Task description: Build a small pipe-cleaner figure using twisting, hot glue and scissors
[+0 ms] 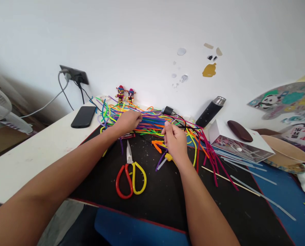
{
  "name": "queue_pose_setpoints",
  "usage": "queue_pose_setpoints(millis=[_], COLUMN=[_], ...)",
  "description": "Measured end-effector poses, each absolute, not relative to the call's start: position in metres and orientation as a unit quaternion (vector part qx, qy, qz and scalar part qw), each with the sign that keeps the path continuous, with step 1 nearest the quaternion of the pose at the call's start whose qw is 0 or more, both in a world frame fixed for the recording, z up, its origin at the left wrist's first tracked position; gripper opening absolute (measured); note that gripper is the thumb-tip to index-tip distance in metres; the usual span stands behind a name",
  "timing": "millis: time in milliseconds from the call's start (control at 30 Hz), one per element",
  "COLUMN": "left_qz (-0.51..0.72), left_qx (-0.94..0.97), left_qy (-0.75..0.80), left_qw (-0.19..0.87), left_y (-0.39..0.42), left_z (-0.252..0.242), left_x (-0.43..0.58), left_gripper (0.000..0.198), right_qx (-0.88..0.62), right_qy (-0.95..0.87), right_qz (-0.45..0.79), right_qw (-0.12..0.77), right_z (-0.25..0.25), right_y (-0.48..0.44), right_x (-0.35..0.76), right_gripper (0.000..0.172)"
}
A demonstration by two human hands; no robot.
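Left hand [129,122] in at the pile of coloured stems [152,122], fingers curled close, and whether a strand is caught in there, I cannot tell! Over to the right hand [176,140]: thumb pressed down by a bent forefinger, a narrow pinch at the pile's near edge, its contents hidden from me too. The stems spread between and beyond both hands, across the far side of the black mat [155,194]. Just beside my right hand, a bent orange piece [157,146] and a small yellow piece [169,157]. Between my forearms lie the scissors [130,159], blades pointing away from me. And beyond the stems, two little figurines [120,94] stand by the wall!
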State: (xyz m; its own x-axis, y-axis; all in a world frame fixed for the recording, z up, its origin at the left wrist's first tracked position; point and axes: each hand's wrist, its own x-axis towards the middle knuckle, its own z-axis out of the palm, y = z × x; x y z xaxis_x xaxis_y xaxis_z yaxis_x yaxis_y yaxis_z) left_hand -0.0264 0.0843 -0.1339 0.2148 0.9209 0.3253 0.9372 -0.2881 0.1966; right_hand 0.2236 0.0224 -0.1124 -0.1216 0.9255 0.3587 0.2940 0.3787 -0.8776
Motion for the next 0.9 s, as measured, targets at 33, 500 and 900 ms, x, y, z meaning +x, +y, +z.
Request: queue_pose_setpoints(millis=[33, 500, 900], left_qz=[-0.201, -0.334, -0.207], left_qx=[-0.773, -0.713, -0.781], left_qy=[-0.601, -0.604, -0.589], left_qw=[0.015, -0.124, -0.039], left_y=[0.084, 0.090, 0.079], left_z=[-0.133, -0.126, -0.136], left_x=[-0.027, -0.035, -0.005], left_gripper=[0.020, 0.030, 0.037], right_qx=[-0.453, -0.451, -0.455], right_qy=[-0.675, -0.704, -0.707], right_qz=[0.326, 0.334, 0.328], right_qw=[0.483, 0.435, 0.430], right_z=[-0.113, -0.119, -0.121], right_y=[0.022, 0.023, 0.025], right_x=[0.223, 0.220, 0.221], right_gripper=[0.057, 0.058, 0.058])
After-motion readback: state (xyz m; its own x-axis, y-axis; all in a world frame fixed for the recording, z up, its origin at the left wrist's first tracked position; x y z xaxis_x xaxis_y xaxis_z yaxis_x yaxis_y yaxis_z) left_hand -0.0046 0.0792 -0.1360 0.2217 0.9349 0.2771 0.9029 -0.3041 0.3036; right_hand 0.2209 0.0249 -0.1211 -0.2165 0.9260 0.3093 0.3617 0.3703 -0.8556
